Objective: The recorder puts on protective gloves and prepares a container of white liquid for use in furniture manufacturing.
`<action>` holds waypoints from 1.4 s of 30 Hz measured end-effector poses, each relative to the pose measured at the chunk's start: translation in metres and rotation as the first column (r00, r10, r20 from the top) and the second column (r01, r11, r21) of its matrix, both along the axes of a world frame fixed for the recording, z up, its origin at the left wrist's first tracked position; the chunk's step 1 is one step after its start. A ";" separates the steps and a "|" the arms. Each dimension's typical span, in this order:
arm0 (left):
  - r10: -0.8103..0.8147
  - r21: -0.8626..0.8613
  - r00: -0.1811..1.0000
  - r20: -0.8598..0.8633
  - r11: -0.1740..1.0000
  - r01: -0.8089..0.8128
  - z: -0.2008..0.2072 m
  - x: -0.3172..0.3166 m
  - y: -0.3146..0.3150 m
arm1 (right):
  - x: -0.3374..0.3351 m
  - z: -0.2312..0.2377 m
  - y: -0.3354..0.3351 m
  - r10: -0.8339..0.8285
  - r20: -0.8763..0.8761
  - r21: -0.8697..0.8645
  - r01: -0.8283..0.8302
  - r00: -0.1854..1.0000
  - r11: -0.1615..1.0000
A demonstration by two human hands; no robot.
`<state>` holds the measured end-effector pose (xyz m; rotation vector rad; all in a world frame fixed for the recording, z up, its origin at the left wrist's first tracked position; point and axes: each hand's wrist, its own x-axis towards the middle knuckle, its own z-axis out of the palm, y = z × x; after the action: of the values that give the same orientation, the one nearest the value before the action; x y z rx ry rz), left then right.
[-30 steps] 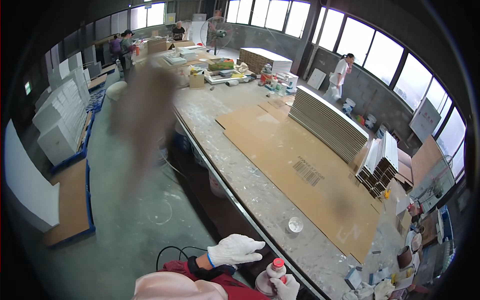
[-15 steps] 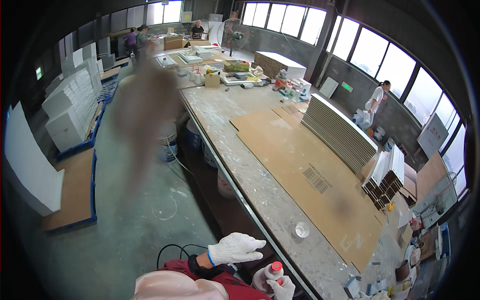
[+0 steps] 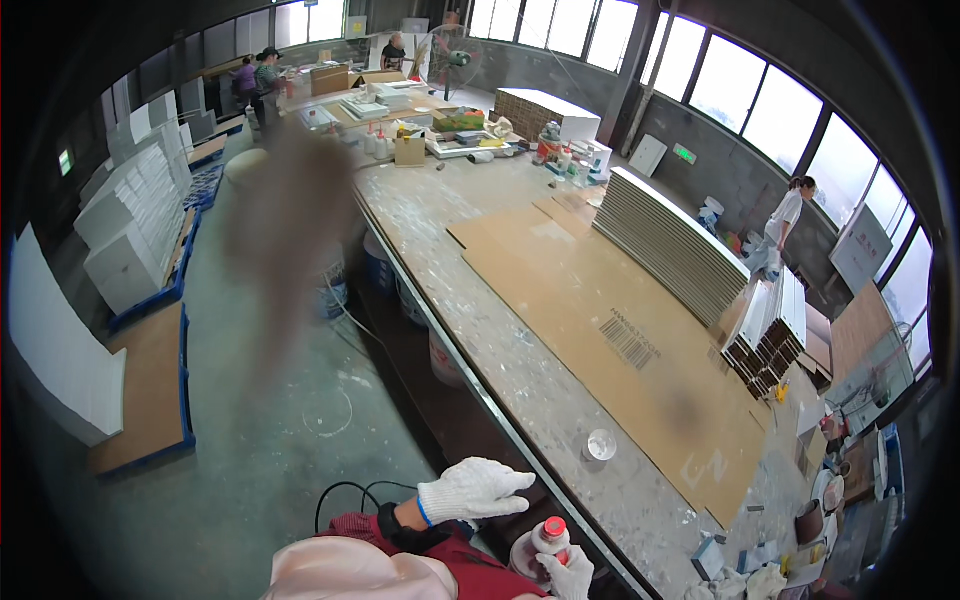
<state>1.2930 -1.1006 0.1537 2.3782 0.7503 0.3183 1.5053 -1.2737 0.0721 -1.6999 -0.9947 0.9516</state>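
Observation:
My left hand [image 3: 478, 490], in a white knitted glove with a blue cuff edge, reaches out near the table's front edge. Its fingers are stretched out and it holds nothing. Below and to the right, my right hand [image 3: 568, 573], gloved in white too, is closed around a pale bottle [image 3: 530, 550] with a red cap. The bottle stands upright close to my body, beside the table edge; part of it is hidden by the glove. On the worktable [image 3: 520, 340], nearest to the hands, sits a small clear cup [image 3: 600, 446].
A flat cardboard sheet [image 3: 560, 290] covers much of the table, with a stack of panels [image 3: 670, 245] on it. White-and-brown strips [image 3: 770, 335] lie to the right. Buckets [image 3: 445, 360] stand under the table. A person [image 3: 785, 225] stands at far right; others are at the back.
The view has shifted slightly. My hands keep nearly the same pose, the right still around the bottle. The person at far right has moved further right.

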 end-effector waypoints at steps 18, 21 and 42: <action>-0.006 0.026 1.000 0.002 1.000 0.006 -0.003 0.011 -0.001 | 0.005 0.004 -0.004 -0.016 -0.011 -0.081 0.016 1.000 0.997; -0.018 0.023 1.000 0.017 1.000 0.017 -0.004 0.013 -0.001 | 0.005 0.007 -0.005 -0.027 -0.023 -0.054 0.026 0.999 0.998; -0.021 -0.027 0.996 0.089 0.999 0.023 -0.015 0.014 0.012 | 0.012 0.015 0.003 0.124 0.110 -0.135 -0.109 0.986 0.985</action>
<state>1.3074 -1.0888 0.1387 2.3277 0.6828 0.3990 1.5170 -1.2712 0.0873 -1.8389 -1.1429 1.0191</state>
